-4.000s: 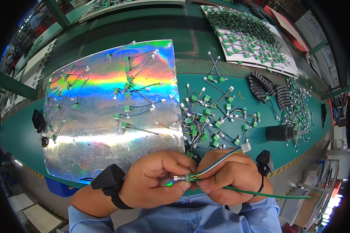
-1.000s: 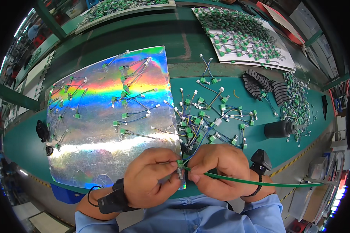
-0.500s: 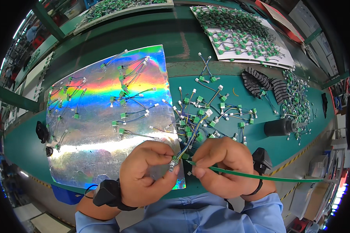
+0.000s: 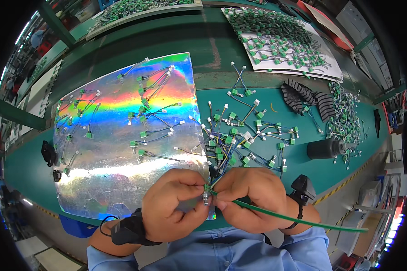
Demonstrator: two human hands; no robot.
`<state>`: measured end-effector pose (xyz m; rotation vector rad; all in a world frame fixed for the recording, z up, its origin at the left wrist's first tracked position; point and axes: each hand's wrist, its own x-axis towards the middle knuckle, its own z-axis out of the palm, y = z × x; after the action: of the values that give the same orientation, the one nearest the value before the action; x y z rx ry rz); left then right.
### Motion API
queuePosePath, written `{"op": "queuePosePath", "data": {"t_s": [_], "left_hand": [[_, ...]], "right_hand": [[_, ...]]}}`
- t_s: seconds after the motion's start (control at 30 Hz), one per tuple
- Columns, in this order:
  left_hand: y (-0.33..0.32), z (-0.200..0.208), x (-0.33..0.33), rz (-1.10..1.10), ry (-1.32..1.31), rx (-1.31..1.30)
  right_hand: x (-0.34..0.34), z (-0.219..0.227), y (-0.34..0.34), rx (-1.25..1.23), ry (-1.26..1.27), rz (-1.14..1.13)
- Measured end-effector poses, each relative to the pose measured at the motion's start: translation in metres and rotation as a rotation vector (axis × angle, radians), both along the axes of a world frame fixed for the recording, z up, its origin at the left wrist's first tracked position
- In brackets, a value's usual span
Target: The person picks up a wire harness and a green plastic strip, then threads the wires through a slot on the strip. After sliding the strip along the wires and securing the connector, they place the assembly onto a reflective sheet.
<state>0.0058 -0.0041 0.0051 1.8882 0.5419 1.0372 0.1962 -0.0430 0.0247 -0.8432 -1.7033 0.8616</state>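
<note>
My left hand (image 4: 171, 205) is closed, pinching a small green circuit board with a metal-shafted potentiometer (image 4: 206, 198) between thumb and forefinger. A bundle of thin wires (image 4: 220, 174) runs up from the board toward a white plug. Close beside it, my right hand (image 4: 253, 198) pinches a long thin green strip (image 4: 298, 219). The strip's near end meets the board at my fingertips; whether it is hooked onto it I cannot tell. Its far end sticks out past my right wrist. Just beyond my hands lies a heap of similar wired green boards (image 4: 233, 140).
A shiny rainbow-silver sheet (image 4: 99, 176) on the left carries several wired boards. A black bottle (image 4: 323, 148), a striped black cloth (image 4: 303, 95) and another pile of wired boards (image 4: 348, 117) lie to the right. A white board (image 4: 271, 65) full of parts sits farther back.
Both hands have drawn together, bringing the strip's end from beside the circuit board up against it. The potentiometer has turned more upright, and the strip's outer end has dropped lower.
</note>
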Motion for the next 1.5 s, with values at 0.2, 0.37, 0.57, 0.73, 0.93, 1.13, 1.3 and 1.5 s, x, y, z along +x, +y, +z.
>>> {"op": "queuePosePath", "data": {"t_s": [0.2,0.37,0.57,0.73,0.93,1.13,1.3,1.5], "left_hand": [[0.001,0.002,0.006,0.103,0.149,0.307],[-0.001,0.002,0.007,0.123,0.15,0.331],[-0.001,0.004,0.007,0.146,0.187,0.425],[0.0,0.001,0.005,0.077,0.235,0.393],[0.002,0.003,0.003,-0.061,-0.003,-0.163],[0.002,0.002,0.0,-0.308,-0.472,-0.828],[0.001,0.002,-0.001,-0.326,-0.48,-0.867],[0.002,0.0,-0.002,-0.339,-0.444,-0.828]], "right_hand": [[-0.004,-0.003,-0.003,0.135,-0.178,-0.121],[-0.007,-0.004,-0.009,-0.022,-0.038,-0.149],[-0.008,-0.003,-0.011,-0.016,-0.06,-0.184],[-0.005,0.0,-0.009,0.146,-0.267,-0.218],[0.011,0.004,-0.013,-0.222,0.171,-0.139],[0.011,0.003,-0.003,-0.119,0.173,0.056],[0.003,-0.002,-0.002,-0.027,0.119,0.023],[0.001,-0.001,-0.001,0.042,0.058,-0.053]]}}
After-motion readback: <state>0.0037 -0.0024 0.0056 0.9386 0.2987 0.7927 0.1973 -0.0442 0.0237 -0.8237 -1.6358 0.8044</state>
